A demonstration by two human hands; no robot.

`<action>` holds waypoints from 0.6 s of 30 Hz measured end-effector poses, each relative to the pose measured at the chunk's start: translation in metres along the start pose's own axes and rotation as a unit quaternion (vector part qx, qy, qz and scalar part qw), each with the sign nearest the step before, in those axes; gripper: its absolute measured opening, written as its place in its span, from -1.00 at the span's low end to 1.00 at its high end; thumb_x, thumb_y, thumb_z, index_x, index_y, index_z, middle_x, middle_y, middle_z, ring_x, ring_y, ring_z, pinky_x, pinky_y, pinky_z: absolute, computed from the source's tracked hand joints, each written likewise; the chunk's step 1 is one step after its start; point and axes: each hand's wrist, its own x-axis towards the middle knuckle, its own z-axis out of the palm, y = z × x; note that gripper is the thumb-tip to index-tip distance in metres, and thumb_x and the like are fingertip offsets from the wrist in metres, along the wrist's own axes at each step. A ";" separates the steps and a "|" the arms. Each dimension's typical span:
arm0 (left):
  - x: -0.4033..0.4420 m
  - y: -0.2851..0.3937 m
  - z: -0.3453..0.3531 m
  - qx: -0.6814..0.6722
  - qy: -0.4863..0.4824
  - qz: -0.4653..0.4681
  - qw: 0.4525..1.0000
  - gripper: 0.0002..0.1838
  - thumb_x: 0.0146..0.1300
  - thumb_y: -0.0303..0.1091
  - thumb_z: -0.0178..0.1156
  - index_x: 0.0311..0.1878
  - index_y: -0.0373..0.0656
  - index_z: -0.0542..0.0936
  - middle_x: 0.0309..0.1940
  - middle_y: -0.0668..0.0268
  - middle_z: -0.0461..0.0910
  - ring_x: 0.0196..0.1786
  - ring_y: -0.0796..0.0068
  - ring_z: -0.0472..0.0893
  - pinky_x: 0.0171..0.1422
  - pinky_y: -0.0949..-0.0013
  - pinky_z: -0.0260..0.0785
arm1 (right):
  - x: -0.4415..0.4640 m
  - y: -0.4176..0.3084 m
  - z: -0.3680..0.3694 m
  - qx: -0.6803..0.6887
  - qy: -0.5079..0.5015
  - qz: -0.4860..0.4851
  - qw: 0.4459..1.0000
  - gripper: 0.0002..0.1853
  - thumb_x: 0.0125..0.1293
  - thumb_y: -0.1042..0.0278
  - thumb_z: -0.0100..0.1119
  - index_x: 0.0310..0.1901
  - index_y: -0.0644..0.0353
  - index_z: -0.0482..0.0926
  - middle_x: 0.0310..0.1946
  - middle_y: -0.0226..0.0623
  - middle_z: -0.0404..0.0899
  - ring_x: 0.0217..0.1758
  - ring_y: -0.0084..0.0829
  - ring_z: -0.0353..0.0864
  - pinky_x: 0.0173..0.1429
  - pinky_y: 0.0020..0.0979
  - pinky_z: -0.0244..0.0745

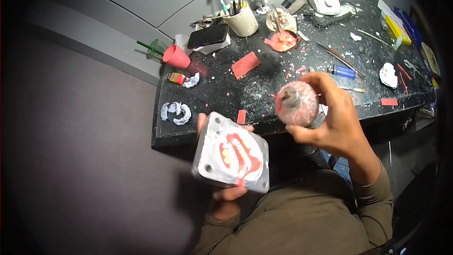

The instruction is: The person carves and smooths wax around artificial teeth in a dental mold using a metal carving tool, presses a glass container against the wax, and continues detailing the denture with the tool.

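Note:
My left hand point(230, 193) grips a metal denture flask half point(205, 156) from below and behind, tilted in front of the bench's near edge. White plaster fills the flask, and in it sits a denture wax-up point(242, 153) with red wax and pale teeth. My right hand point(340, 120) is closed around a rounded spirit lamp point(304, 106), spattered pink and white. Its metal neck and dark wick point up toward me, to the right of the flask and apart from it. No flame shows on the wick.
On the black bench point(217, 106) lie red wax sheets point(246, 65), white impressions point(181, 114), a blue lighter point(343, 71) and a carving tool point(340, 60). Behind stand a red cup point(177, 57), a phone point(207, 36), a tool holder point(243, 21) and a dish of pink wax point(283, 42).

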 end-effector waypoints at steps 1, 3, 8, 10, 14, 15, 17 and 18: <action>0.000 -0.001 0.000 -0.067 -0.007 -0.019 0.998 0.62 -0.27 0.04 0.64 0.79 -0.05 -0.25 0.37 -0.26 0.46 0.29 -0.11 0.64 0.40 -0.18 0.56 | 0.002 0.006 -0.001 -0.029 0.012 0.008 0.999 -0.29 -0.10 0.34 0.65 0.13 0.34 0.52 -0.07 0.00 0.71 0.04 -0.14 0.79 0.20 -0.26 0.64; 0.001 -0.004 0.001 -0.199 -0.014 -0.060 0.978 0.66 -0.27 0.13 0.64 0.80 -0.06 -0.29 0.45 -0.35 0.38 0.28 -0.17 0.65 0.26 -0.12 0.69 | 0.003 0.015 -0.002 -0.045 0.021 0.015 0.999 -0.29 -0.10 0.34 0.64 0.13 0.34 0.54 -0.06 -0.01 0.71 0.05 -0.11 0.78 0.20 -0.23 0.63; 0.010 -0.011 -0.009 -0.347 -0.125 -0.071 0.927 0.65 -0.25 0.23 0.64 0.79 -0.09 -0.23 0.58 -0.34 0.20 0.29 -0.33 0.62 0.13 -0.35 0.71 | -0.004 0.003 -0.004 -0.051 -0.015 -0.045 0.998 -0.26 -0.12 0.34 0.65 0.17 0.32 0.57 -0.04 -0.03 0.71 0.05 -0.04 0.77 0.22 -0.20 0.62; 0.009 -0.002 -0.011 -0.299 -0.085 -0.115 0.944 0.60 -0.21 0.29 0.60 0.79 -0.12 -0.18 0.57 -0.30 0.24 0.28 -0.36 0.62 0.13 -0.40 0.70 | -0.006 -0.002 -0.005 -0.059 -0.047 -0.070 0.995 -0.23 -0.13 0.33 0.65 0.21 0.32 0.58 0.01 -0.02 0.70 0.06 0.01 0.74 0.22 -0.17 0.62; 0.002 0.010 0.009 -0.208 0.052 -0.141 0.966 0.53 -0.15 0.36 0.52 0.78 -0.14 -0.10 0.51 -0.23 0.34 0.28 -0.32 0.63 0.15 -0.33 0.71 | -0.006 -0.014 -0.003 -0.092 -0.082 -0.115 0.986 -0.20 -0.14 0.31 0.65 0.23 0.32 0.58 0.07 0.00 0.64 0.14 0.05 0.67 0.25 -0.10 0.60; 0.001 0.013 0.014 -0.200 0.080 -0.138 0.967 0.51 -0.14 0.37 0.51 0.78 -0.14 -0.08 0.50 -0.21 0.36 0.29 -0.31 0.63 0.15 -0.31 0.72 | -0.007 -0.016 -0.001 -0.093 -0.082 -0.116 0.985 -0.20 -0.14 0.31 0.65 0.23 0.32 0.58 0.07 0.00 0.64 0.14 0.05 0.67 0.25 -0.10 0.60; 0.002 0.012 0.020 -0.189 0.092 -0.130 0.969 0.51 -0.13 0.35 0.51 0.78 -0.14 -0.10 0.51 -0.19 0.34 0.32 -0.28 0.61 0.21 -0.29 0.68 | -0.008 -0.019 0.001 -0.076 -0.096 -0.108 0.987 -0.19 -0.14 0.31 0.65 0.25 0.29 0.58 0.11 0.02 0.62 0.15 0.07 0.66 0.25 -0.09 0.60; 0.002 0.011 0.023 -0.186 0.090 -0.126 0.970 0.52 -0.13 0.34 0.51 0.78 -0.14 -0.11 0.52 -0.18 0.33 0.33 -0.27 0.60 0.24 -0.28 0.66 | -0.009 -0.019 0.002 -0.075 -0.106 -0.106 0.986 -0.18 -0.14 0.31 0.66 0.26 0.27 0.57 0.15 0.03 0.60 0.18 0.09 0.65 0.26 -0.08 0.60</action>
